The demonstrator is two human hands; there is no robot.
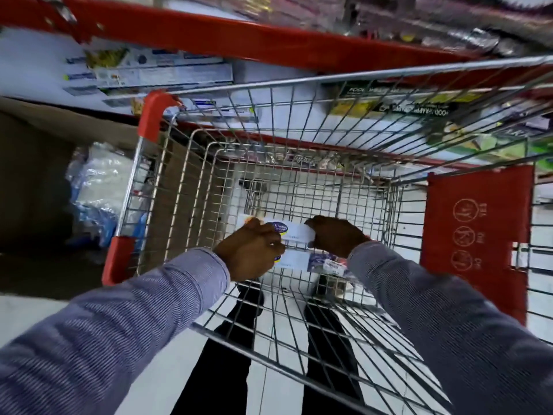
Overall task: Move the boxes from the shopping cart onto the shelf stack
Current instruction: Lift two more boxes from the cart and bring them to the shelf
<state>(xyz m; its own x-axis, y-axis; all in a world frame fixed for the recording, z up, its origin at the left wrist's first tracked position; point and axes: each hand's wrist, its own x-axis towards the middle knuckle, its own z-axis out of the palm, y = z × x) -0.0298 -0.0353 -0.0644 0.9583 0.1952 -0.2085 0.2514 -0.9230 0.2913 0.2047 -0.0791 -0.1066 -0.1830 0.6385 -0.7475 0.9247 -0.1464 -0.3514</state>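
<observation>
I look down into a wire shopping cart [299,85] with red corner guards. On its bottom lie long white boxes with a blue and yellow logo. My left hand [251,250] grips the left part of the upper white box [294,232], and my right hand [335,236] grips its right end. A second white box [296,261] lies just below it, partly hidden by my hands. Beyond the cart, a stack of similar long boxes [161,74] rests on a white shelf with a red edge [239,40].
Dark green boxes [398,103] sit on the shelf at the right. A brown cardboard carton [36,181] holding plastic-wrapped goods [98,187] stands left of the cart. The cart's red child-seat flap [475,235] is at the right. White floor tiles and my dark trouser legs show below.
</observation>
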